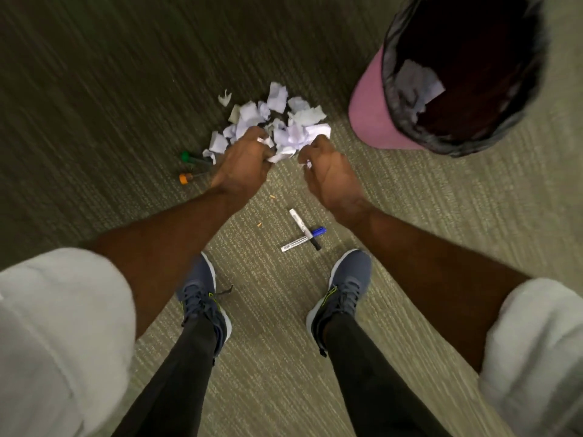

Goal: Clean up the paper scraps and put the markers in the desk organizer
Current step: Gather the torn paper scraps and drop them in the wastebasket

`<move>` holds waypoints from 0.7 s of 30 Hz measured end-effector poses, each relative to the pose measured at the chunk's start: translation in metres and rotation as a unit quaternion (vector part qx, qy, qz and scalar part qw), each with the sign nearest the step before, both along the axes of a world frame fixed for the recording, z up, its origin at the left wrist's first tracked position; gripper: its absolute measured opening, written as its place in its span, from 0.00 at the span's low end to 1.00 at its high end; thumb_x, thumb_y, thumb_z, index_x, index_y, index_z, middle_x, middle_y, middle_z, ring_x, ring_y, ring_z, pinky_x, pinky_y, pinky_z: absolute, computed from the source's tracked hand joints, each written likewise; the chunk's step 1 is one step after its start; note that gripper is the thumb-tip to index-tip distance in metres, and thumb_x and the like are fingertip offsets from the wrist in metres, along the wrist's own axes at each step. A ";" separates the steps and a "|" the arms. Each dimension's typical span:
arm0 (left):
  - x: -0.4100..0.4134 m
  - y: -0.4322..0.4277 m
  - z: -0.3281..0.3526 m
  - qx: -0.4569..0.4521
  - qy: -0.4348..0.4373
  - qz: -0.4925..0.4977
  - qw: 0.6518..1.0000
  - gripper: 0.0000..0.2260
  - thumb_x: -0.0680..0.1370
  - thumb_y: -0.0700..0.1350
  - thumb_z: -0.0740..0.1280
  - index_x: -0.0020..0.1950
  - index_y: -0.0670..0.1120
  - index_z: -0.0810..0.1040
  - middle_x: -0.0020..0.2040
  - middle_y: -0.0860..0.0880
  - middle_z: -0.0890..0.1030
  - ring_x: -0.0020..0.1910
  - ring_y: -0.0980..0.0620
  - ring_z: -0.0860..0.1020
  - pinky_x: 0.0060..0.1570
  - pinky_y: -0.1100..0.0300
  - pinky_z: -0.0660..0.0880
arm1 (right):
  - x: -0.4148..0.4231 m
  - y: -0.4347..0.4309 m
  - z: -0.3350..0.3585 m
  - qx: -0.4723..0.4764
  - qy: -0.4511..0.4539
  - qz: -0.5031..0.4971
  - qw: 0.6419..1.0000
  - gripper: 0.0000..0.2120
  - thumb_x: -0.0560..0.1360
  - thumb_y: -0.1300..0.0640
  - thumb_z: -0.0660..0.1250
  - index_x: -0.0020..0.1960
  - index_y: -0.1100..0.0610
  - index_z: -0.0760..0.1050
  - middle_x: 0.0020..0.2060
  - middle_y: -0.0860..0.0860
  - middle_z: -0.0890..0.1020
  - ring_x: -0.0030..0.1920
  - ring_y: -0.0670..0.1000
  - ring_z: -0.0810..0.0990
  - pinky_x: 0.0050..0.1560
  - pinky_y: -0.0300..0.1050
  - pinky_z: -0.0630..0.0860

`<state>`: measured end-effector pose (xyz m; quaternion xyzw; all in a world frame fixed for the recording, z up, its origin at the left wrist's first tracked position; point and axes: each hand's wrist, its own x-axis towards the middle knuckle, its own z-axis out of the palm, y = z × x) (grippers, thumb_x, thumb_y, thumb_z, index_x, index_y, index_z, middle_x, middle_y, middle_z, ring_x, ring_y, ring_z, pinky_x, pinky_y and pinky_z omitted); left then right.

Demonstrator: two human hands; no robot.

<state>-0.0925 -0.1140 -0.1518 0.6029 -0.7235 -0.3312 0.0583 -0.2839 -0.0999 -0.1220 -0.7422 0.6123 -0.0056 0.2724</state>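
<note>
Both hands are curled into the pile of paper scraps [277,121] on the carpet: the left hand [244,164] and the right hand [328,171] each grip crumpled white pieces. Two markers [304,234] lie crossed between hands and shoes, the blue cap pointing right. A green-capped marker [189,157] and an orange-capped marker [187,177] lie left of the pile, caps pointing left. The lined bin [372,99] stands at right.

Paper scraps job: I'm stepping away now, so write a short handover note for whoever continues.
Left hand and right hand: both closed on paper scraps at the carpet pile.
Bin, upper right, already holds some paper.
Markers on the floor: green-capped and orange-capped left of the pile; two crossed near the shoes.
Left: bin the scraps, collect the markers. No organizer in view.
</note>
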 end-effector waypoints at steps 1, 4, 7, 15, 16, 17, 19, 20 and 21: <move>-0.010 -0.005 0.015 -0.009 0.015 0.008 1.000 0.08 0.77 0.41 0.69 0.54 0.43 0.83 0.63 0.43 0.77 0.60 0.41 0.78 0.60 0.47 0.77 | -0.004 -0.003 0.017 -0.001 -0.004 0.000 1.000 0.08 0.77 0.65 0.65 0.55 0.57 0.78 0.55 0.55 0.75 0.43 0.58 0.82 0.42 0.51 0.82; -0.043 -0.021 0.061 -0.031 0.047 0.039 0.998 0.09 0.76 0.37 0.70 0.54 0.38 0.84 0.64 0.41 0.77 0.62 0.41 0.78 0.64 0.53 0.74 | -0.027 -0.016 0.065 -0.023 -0.008 0.004 1.000 0.08 0.77 0.63 0.66 0.55 0.57 0.79 0.54 0.56 0.75 0.42 0.60 0.82 0.40 0.54 0.81; -0.085 -0.034 0.104 -0.031 0.080 0.046 0.995 0.10 0.75 0.38 0.69 0.55 0.38 0.83 0.64 0.41 0.78 0.61 0.43 0.79 0.63 0.57 0.73 | -0.064 -0.037 0.102 -0.068 0.005 -0.034 0.997 0.07 0.77 0.63 0.65 0.53 0.59 0.78 0.54 0.58 0.76 0.43 0.64 0.81 0.38 0.56 0.80; -0.193 -0.070 0.146 -0.058 0.103 0.009 0.993 0.08 0.74 0.37 0.70 0.52 0.41 0.84 0.59 0.41 0.79 0.58 0.44 0.78 0.58 0.55 0.74 | -0.168 -0.074 0.145 -0.052 0.059 -0.068 0.995 0.12 0.76 0.64 0.65 0.58 0.60 0.80 0.59 0.61 0.76 0.51 0.65 0.81 0.47 0.56 0.79; -0.203 -0.075 0.146 -0.063 0.101 0.008 0.993 0.08 0.74 0.38 0.70 0.51 0.41 0.84 0.57 0.42 0.80 0.56 0.44 0.79 0.55 0.55 0.75 | -0.176 -0.077 0.145 -0.043 0.068 -0.054 0.995 0.13 0.76 0.64 0.66 0.59 0.60 0.80 0.60 0.61 0.76 0.52 0.65 0.81 0.48 0.55 0.78; -0.211 -0.080 0.146 -0.061 0.108 0.013 0.992 0.07 0.73 0.38 0.71 0.50 0.41 0.85 0.53 0.43 0.81 0.52 0.45 0.79 0.51 0.54 0.76 | -0.184 -0.079 0.145 -0.036 0.073 -0.042 0.996 0.13 0.76 0.63 0.66 0.60 0.61 0.80 0.61 0.61 0.75 0.53 0.65 0.80 0.50 0.55 0.77; -0.224 -0.085 0.150 -0.061 0.149 0.041 0.986 0.05 0.72 0.38 0.72 0.47 0.40 0.84 0.46 0.48 0.81 0.44 0.52 0.79 0.42 0.60 0.76 | -0.195 -0.083 0.145 -0.031 0.065 -0.036 0.997 0.13 0.77 0.61 0.67 0.60 0.62 0.80 0.64 0.61 0.75 0.57 0.64 0.79 0.53 0.50 0.75; -0.229 -0.086 0.151 -0.070 0.170 0.057 0.981 0.04 0.73 0.39 0.73 0.47 0.41 0.85 0.44 0.49 0.82 0.42 0.54 0.79 0.39 0.62 0.76 | -0.198 -0.084 0.146 -0.030 0.057 -0.039 0.997 0.13 0.77 0.60 0.68 0.61 0.61 0.80 0.66 0.60 0.75 0.59 0.63 0.79 0.55 0.47 0.74; -0.233 -0.087 0.152 -0.078 0.186 0.074 0.977 0.04 0.75 0.42 0.72 0.47 0.42 0.85 0.43 0.49 0.82 0.41 0.54 0.80 0.39 0.60 0.78 | -0.200 -0.084 0.145 -0.031 0.049 -0.040 0.998 0.15 0.77 0.59 0.69 0.63 0.60 0.80 0.68 0.58 0.74 0.61 0.61 0.79 0.57 0.44 0.73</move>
